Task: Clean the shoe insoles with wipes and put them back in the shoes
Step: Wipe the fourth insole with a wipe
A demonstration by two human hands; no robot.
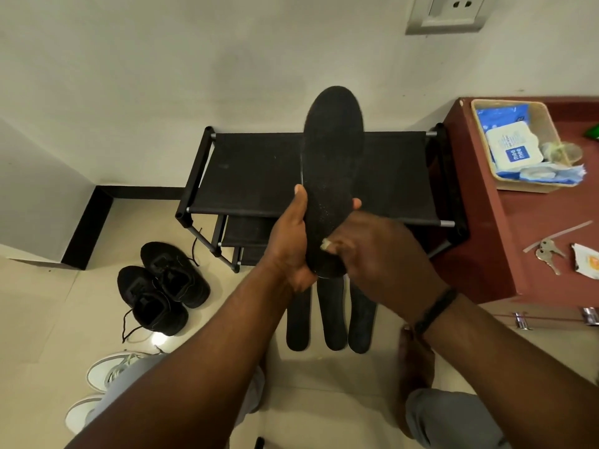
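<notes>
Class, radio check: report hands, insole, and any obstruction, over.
Left hand grips black insole upright. Right hand pinches small pale wipe against its heel end. Three insoles lie on floor below. Nothing blocking.

A black fabric-topped shoe rack point(259, 170) stands at centre against the white wall point(162, 76). At one o'clock a grey socket plate point(449, 12) sits high on that wall. At three o'clock a reddish-brown table point(505, 241) carries a bunch of keys point(547, 251) and, just beside them, a torn white and orange wrapper point(586, 259). Beige floor tiles point(42, 303) fill the eight o'clock side.
</notes>
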